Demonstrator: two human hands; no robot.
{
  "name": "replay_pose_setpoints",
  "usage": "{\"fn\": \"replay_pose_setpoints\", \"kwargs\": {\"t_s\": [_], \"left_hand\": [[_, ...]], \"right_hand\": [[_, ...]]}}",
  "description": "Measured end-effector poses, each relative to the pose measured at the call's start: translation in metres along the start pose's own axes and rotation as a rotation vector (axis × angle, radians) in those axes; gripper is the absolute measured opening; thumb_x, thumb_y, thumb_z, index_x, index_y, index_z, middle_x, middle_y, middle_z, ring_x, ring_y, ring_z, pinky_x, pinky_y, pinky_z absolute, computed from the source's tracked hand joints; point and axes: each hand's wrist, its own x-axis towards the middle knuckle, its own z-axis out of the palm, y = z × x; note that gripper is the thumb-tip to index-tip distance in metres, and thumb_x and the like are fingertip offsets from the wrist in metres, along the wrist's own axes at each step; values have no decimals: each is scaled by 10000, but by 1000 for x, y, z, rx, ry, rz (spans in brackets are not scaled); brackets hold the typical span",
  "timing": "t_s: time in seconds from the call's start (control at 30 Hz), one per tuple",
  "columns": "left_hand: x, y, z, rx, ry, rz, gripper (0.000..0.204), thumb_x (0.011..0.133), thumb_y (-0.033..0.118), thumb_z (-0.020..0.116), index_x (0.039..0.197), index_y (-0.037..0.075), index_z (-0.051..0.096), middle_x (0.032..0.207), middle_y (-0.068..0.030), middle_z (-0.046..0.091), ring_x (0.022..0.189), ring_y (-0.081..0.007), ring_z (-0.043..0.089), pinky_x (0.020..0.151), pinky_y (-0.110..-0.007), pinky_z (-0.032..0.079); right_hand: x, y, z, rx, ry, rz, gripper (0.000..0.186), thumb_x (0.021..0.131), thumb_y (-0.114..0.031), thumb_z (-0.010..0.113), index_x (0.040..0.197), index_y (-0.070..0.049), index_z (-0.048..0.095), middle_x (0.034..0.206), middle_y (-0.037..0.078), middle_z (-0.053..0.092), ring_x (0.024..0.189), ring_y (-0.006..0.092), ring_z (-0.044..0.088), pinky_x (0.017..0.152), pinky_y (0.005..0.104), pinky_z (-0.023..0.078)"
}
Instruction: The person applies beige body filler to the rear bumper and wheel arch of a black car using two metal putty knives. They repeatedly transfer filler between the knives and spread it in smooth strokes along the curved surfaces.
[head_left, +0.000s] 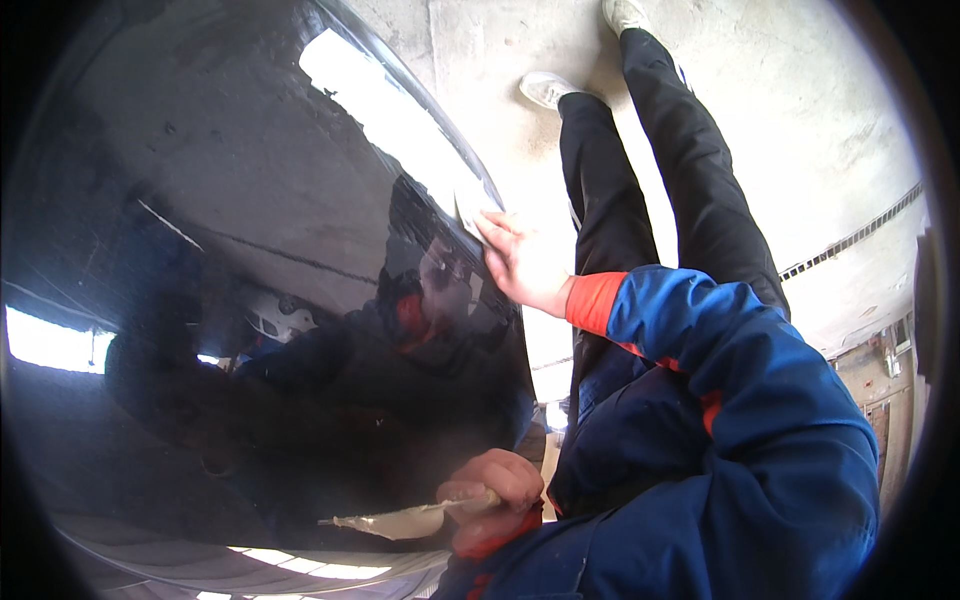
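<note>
Head view: right hand (pixel 522 265) fingers press pad (pixel 474 210) at panel (pixel 250 200) edge; left hand (pixel 495 490) pinches spreader (pixel 395 521).

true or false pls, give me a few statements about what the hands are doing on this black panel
1. One hand presses a small pale sheet against the edge of the glossy black panel. True.
2. The other hand is empty. False: it grips a flat spreader coated with pale paste.
3. The sleeve is blue with an orange cuff. True.
4. The panel is matt white. False: it is dark and shiny, mirroring the person.
5. Both hands hold the spreader together. False: they are well apart.
</note>
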Motion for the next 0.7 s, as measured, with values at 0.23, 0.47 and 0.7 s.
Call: {"fn": "replay_pose_setpoints", "kwargs": {"t_s": [0.23, 0.47, 0.7], "left_hand": [[-1, 0, 1, -5, -12, -21, 590, 991, 491, 523, 1397, 75, 418, 716, -152, 540, 381, -133, 422, 302, -257, 376], [-2, -2, 3, 68, -2, -10, 599, 985, 520, 502, 1388, 84, 422, 663, -119, 529, 379, -135, 425, 299, -254, 380], [-3, -2, 2, 66, 5, -28, 603, 985, 534, 498, 1379, 83, 438, 663, -109, 533, 389, -138, 442, 303, -254, 384]], "right_hand": [[-23, 5, -30, 103, -69, -267, 493, 847, -17, 569, 1340, -11, 559, 1188, 197, 663, 1056, 379, 641, 957, 427, 505], [-23, 35, -18, 77, 103, 127, 329, 878, 29, 562, 1200, 21, 632, 1074, 239, 668, 984, 400, 646, 864, 406, 540], [-31, 33, 8, 37, 42, 54, 425, 851, -9, 586, 1275, 17, 601, 1191, 234, 651, 1078, 392, 632, 979, 414, 501]]}}
